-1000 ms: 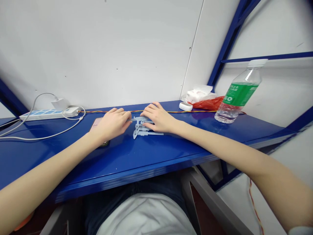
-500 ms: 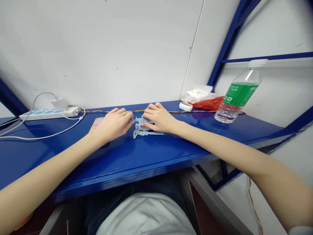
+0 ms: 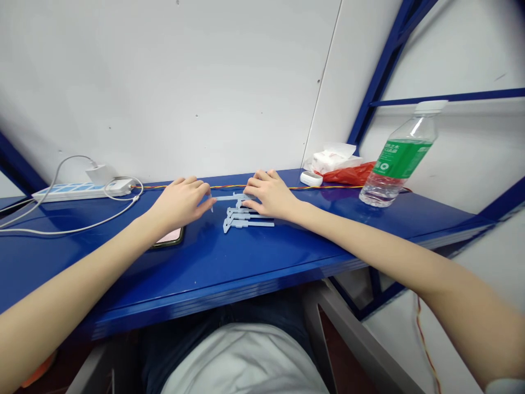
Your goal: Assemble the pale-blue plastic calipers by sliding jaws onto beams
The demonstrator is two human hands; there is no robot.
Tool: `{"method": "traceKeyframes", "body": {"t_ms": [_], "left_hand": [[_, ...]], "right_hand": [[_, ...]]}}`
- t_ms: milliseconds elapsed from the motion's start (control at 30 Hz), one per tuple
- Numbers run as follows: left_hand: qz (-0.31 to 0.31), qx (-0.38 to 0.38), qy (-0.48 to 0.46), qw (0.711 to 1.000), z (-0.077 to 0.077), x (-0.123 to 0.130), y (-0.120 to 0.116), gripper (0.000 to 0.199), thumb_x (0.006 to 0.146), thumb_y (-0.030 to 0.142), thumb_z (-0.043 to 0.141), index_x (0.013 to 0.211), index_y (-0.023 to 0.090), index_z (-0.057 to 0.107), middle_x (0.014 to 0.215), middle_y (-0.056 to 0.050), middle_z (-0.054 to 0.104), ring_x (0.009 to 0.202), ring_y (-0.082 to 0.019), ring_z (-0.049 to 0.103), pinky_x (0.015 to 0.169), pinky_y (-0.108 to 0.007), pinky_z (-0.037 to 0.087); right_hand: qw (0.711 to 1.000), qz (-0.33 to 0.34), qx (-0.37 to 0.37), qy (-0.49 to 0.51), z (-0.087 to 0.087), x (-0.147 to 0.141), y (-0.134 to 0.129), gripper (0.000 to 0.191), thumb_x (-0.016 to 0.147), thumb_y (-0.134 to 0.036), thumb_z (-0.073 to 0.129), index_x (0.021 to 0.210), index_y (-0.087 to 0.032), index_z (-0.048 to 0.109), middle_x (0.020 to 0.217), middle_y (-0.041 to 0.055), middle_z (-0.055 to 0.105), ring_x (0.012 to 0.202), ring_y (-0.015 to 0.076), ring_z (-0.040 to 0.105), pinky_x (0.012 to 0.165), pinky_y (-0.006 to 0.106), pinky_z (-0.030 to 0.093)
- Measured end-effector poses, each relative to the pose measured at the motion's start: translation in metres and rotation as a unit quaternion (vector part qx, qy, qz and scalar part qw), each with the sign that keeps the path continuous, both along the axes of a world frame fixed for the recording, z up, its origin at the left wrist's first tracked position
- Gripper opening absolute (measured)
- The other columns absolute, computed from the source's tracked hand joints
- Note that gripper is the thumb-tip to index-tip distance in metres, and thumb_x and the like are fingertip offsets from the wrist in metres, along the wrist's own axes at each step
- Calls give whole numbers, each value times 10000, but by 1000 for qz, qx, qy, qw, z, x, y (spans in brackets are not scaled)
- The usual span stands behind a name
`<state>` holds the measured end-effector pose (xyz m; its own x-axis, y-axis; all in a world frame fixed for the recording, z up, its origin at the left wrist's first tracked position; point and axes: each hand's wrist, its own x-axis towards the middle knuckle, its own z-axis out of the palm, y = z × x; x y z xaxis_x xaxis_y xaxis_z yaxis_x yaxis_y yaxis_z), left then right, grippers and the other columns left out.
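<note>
My left hand (image 3: 181,201) pinches the jaw end of a pale blue-grey plastic caliper (image 3: 225,198) between thumb and fingers. Its bar runs across the gap to my right hand (image 3: 269,195), whose thumb and fingers close on the sliding part. The jaws stand well apart. Just in front, more calipers (image 3: 241,224) of the same kind lie side by side on the blue table (image 3: 229,262), partly under my right hand. A phone (image 3: 172,237) lies beneath my left hand and wrist, mostly covered.
A white power strip (image 3: 82,189) with a charger (image 3: 99,174) and looped white cable stands at the back left. Toward the right are a small white device (image 3: 311,178), a tissue pack (image 3: 334,158), a red bag (image 3: 353,174) and a water bottle (image 3: 400,158). A red-yellow wire runs behind.
My left hand has moved left and slightly away with the caliper's jaw end, lengthening the exposed bar. My right hand has shifted slightly, staying on the slider. More of the other calipers shows.
</note>
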<state>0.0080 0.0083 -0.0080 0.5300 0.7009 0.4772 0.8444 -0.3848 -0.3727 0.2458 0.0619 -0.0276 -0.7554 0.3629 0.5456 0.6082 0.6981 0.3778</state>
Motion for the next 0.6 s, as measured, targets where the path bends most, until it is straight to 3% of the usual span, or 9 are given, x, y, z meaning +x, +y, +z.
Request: {"method": "traceKeyframes", "body": {"t_ms": [100,267,467,600], "left_hand": [[-11,-6,9,1000,-2,2,-1,363,916,372,345,796,168,620,795,-81,679,840,-226,616,776,-356,460],[-64,-18,25,997,-5,19,-9,327,908,345,381,839,146,631,852,-106,678,844,-244,607,743,-360,458],[-50,-14,20,998,-4,21,-12,352,914,347,366,776,154,627,797,-92,674,801,-233,610,730,-357,461],[-81,-43,29,995,-6,24,-14,341,919,338,368,778,158,621,787,-77,657,802,-216,611,793,-358,464]], "right_hand": [[1000,-1,17,7,0,-1,-2,273,896,-401,509,879,-179,668,875,71,657,923,240,459,752,342,257],[999,17,28,-11,1,-6,-11,252,884,-387,541,855,-166,659,873,71,655,906,230,459,735,336,258],[999,12,44,-21,1,-7,-12,283,892,-402,534,846,-151,657,857,74,656,884,225,455,720,332,257],[997,23,68,-34,2,-8,-14,286,902,-391,520,849,-144,653,875,79,658,888,225,453,717,334,257]]}}
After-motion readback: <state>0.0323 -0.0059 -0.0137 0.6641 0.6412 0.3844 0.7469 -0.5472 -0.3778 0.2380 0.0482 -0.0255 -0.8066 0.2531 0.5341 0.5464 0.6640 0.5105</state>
